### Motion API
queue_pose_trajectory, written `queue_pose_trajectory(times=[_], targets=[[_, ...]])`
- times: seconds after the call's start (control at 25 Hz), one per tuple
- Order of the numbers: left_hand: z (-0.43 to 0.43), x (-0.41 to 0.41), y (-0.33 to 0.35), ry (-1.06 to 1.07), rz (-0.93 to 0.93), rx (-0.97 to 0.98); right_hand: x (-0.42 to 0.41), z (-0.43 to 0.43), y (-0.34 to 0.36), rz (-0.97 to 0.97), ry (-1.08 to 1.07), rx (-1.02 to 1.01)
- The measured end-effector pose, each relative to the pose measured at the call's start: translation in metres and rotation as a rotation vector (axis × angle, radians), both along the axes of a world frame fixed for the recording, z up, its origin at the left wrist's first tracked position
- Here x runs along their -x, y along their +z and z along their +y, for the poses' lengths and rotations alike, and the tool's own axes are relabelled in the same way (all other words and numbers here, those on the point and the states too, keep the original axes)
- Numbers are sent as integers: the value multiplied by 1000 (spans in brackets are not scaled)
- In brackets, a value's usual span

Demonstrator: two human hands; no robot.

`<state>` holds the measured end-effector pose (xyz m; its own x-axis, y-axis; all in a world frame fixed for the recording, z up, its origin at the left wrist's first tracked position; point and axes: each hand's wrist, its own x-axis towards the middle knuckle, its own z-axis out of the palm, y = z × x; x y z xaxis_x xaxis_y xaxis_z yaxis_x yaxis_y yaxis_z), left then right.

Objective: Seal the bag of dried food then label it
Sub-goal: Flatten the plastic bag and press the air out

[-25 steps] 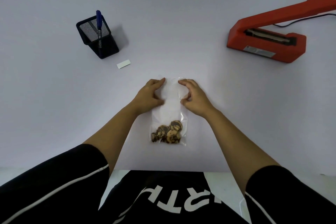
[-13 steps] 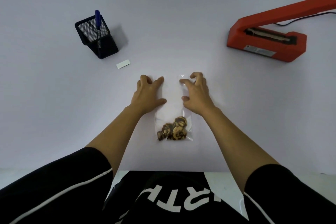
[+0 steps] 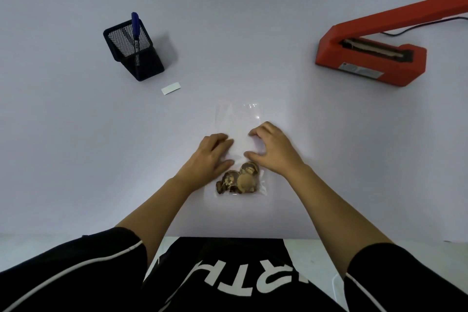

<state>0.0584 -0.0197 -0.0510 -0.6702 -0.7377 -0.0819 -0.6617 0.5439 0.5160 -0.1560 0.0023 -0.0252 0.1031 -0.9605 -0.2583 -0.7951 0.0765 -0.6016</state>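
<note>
The job was at its first step, getting the bag (image 3: 238,119) ready to seal. The clear bag lay flat on the tabletop (image 3: 76,147) straight in front of the person, its mouth at the far end and not yet sealed, as far as I could judge. The dried food (image 3: 239,180) was bunched at the bag's near end.

The left hand (image 3: 214,153) rested on the bag's left edge with loosely bent fingers and its thumb stretched across the film, gripping nothing. The right hand (image 3: 272,151) was arched over the bag's right side, fingertips and thumb tip pressing the film down; I saw no pinch on it.

The red heat sealer (image 3: 367,61) stood well beyond the bag to the right, its arm raised. The white label (image 3: 171,88) lay beyond the bag to the left, and farther off that way was the mesh holder (image 3: 134,58) with the blue pen (image 3: 135,30).

The next move, I judged, called for taking hold of the bag, keeping the food at the bottom, and carrying the flat mouth to the sealer.

Against half a second before, both hands had come down from the bag's mouth to just above the food, leaving the mouth uncovered. The bag had hardly shifted.
</note>
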Motion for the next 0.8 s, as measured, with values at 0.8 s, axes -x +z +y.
queue_pose_trajectory(times=[0.8], targets=[[9,8,11,-32,74,-104,-17,6,9,26,132,-69]])
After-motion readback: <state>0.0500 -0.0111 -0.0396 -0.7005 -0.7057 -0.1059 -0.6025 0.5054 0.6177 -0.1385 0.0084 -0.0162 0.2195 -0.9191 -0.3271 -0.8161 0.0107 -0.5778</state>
